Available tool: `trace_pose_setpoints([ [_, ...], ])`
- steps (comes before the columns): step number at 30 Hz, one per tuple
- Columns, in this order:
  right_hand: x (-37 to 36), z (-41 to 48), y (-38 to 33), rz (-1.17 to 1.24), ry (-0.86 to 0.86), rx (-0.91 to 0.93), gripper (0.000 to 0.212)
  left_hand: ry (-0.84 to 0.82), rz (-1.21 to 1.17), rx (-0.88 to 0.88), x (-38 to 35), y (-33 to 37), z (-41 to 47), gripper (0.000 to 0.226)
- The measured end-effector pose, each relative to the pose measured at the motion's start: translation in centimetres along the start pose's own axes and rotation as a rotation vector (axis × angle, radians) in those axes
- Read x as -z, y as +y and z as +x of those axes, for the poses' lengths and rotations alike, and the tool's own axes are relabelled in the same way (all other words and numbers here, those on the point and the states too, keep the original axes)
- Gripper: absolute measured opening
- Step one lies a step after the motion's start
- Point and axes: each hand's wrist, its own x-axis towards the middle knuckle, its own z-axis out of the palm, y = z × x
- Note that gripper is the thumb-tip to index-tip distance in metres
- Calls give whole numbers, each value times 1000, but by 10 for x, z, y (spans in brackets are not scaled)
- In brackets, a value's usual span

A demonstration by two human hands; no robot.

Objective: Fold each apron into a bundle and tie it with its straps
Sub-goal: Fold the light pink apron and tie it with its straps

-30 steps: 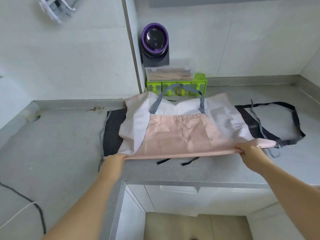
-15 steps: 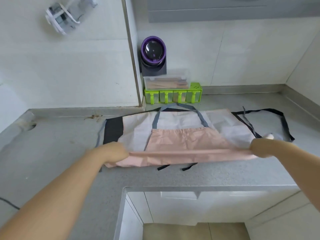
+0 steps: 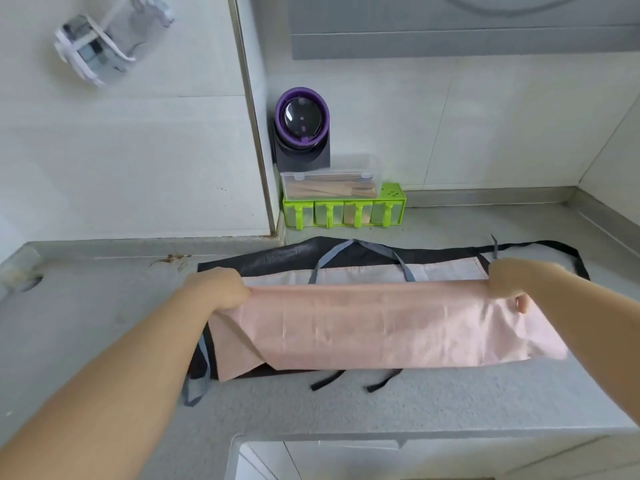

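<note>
Both hands have moved up the frame, from the lower middle to mid-picture. The left hand [image 3: 216, 287] and right hand [image 3: 509, 282] have carried the gripped hem of the thin pink fabric apron [image 3: 381, 327] toward the wall. Its pink face now covers the bib and most of the white underside, leaving only a narrow white strip [image 3: 363, 273] crossed by the grey fabric neck strap [image 3: 323, 263].

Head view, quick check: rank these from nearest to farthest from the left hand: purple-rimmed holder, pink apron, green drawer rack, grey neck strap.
1. pink apron, gripped by the left hand.
2. grey neck strap, just behind.
3. green drawer rack, at the back wall.
4. purple-rimmed holder, above the rack.
</note>
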Motion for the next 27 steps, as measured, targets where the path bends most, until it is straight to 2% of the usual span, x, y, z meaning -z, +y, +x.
trace_pose_setpoints([
  [6, 21, 72, -25, -113, 67, 35, 14, 65, -27, 11, -2, 8, 67, 30],
  [10, 18, 118, -42, -246, 102, 36, 20, 2, -33, 22, -17, 13, 108, 32],
  [13, 12, 142, -49, -335, 133, 103, 26, -34, -39, 50, -27, 14, 127, 27],
  [17, 6, 168, -50, -267, 74, 113, 32, -6, -30, 106, -29, 18, 148, 31],
  [21, 4, 178, -48, -204, 65, 80, 50, -2, 56, 138, -35, 24, 157, 28],
  [24, -3, 178, -47, -195, 144, 59, 48, 119, -15, 141, -43, 27, 152, 25],
  [27, -10, 169, -55, -151, 429, 157, 39, 357, -198, 127, -43, 28, 133, 29],
])
